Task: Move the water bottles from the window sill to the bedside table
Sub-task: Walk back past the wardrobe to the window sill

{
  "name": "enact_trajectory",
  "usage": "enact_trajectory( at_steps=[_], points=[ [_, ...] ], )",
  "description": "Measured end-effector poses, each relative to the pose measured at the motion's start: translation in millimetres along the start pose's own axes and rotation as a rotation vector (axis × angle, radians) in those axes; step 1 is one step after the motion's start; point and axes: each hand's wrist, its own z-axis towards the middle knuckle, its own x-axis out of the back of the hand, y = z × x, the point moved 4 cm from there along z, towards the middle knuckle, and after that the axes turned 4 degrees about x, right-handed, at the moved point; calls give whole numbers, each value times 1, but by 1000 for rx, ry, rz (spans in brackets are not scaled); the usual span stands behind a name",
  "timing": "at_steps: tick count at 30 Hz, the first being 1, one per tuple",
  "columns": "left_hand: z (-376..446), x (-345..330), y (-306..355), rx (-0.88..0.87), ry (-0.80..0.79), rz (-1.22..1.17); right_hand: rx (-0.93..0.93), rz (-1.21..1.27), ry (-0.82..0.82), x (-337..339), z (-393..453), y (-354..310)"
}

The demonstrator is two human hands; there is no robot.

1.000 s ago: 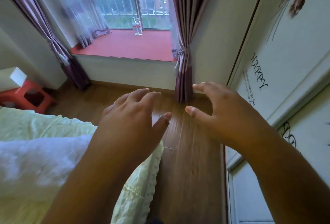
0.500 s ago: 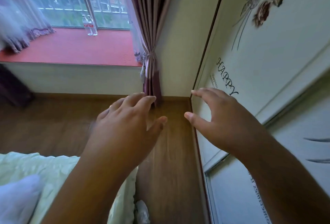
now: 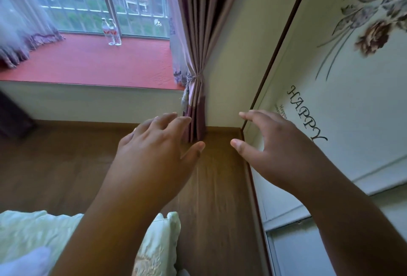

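Both hands out front, palms down, fingers loosely spread, holding nothing: left hand [image 3: 154, 157] & right hand [image 3: 279, 150] sit apart w/ a gap between the thumbs, above the wood floor [image 3: 66, 165]. Wardrobe door [image 3: 352, 99] w/ "HAPPY" lettering fills the right side. Red window sill [image 3: 88, 64] upper left; tied purple curtain [image 3: 196, 55] at its right end. Two water bottles [image 3: 111, 31] stand upright, side by side, touching, at the sill's back by the glass, well apart from the hands. Pale green bedding [image 3: 33, 231] bottom left.
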Motion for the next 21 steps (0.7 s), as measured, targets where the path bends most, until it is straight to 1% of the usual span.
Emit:
enact_trajectory(
  at_steps=[5, 13, 16, 21],
  points=[
    [21, 6, -30, 66, 25, -2, 54, 7, 10, -6, 41, -21],
    [55, 12, -59, 184, 61, 39, 180, 61, -35, -26, 111, -38],
    [78, 14, -64, 247, 108, 80, 237, 71, -38, -30, 148, -36],
    [133, 13, -52, 317, 123, 108, 298, 83, -85, -28, 220, -20]
  ],
)
